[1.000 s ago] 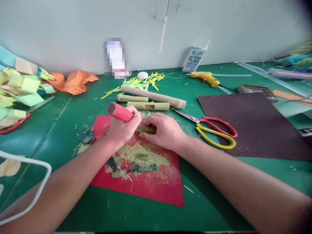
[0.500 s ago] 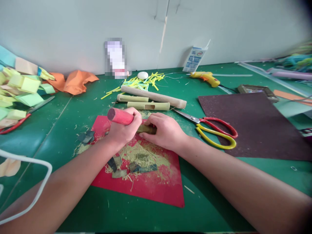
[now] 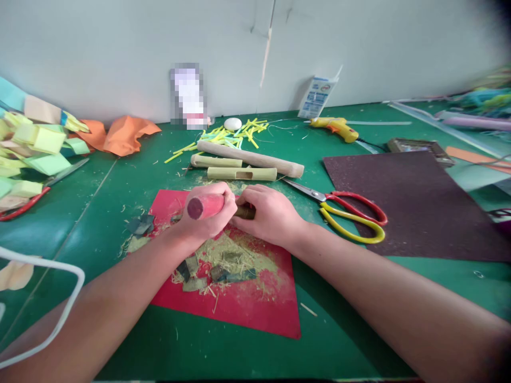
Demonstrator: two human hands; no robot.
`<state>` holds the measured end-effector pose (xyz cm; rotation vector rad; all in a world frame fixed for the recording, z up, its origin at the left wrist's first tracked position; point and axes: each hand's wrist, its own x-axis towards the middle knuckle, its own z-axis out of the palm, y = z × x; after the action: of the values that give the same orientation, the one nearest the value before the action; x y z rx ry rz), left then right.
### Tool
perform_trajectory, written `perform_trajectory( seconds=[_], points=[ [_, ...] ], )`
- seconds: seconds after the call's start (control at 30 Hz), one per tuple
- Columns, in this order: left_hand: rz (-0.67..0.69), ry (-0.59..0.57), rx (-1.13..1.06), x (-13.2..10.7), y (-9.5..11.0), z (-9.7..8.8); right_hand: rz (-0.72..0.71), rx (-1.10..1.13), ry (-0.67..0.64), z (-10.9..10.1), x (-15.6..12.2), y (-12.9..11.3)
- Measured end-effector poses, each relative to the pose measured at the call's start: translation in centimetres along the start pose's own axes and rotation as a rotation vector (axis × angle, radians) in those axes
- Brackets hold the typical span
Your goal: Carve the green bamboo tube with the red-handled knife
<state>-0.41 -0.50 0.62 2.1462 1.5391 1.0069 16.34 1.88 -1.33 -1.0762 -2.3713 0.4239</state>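
Observation:
My left hand [image 3: 207,215] is wrapped around the red handle of a tool [image 3: 202,206], its butt end pointing toward me and left. My right hand [image 3: 271,215] is closed over a short piece of bamboo [image 3: 244,211], pinning it on the red mat [image 3: 243,298]. The tool's working end is hidden between the two hands, against the bamboo. Pale shavings and dark chips [image 3: 223,263] lie on the mat just in front of both hands.
Behind the hands lie two bamboo pieces [image 3: 241,173] and a wooden dowel [image 3: 251,157]. Red-and-yellow scissors [image 3: 351,213] and a dark sheet [image 3: 415,202] are to the right. A yellow glue gun [image 3: 335,126], yellow strips [image 3: 235,133], orange paper [image 3: 120,133] and folded coloured paper [image 3: 35,151] sit further off.
My left hand has lowered the red handle and swung its butt end down toward me. My right hand and the bamboo have stayed in place.

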Motion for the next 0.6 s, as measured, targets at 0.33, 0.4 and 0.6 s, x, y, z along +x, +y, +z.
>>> perform_trajectory(
  seconds=[0.33,0.4,0.6],
  points=[
    [-0.01,-0.028,-0.099,-0.05,-0.55,0.06,0.015,0.021,-0.013,-0.1,0.06,0.04],
    [-0.012,-0.031,-0.093,0.01,-0.62,0.13,0.012,0.023,-0.015,-0.14,0.09,0.02],
    [-0.048,-0.048,-0.071,0.56,-0.65,0.3,0.006,0.034,-0.025,-0.41,0.29,0.2]
  ],
)
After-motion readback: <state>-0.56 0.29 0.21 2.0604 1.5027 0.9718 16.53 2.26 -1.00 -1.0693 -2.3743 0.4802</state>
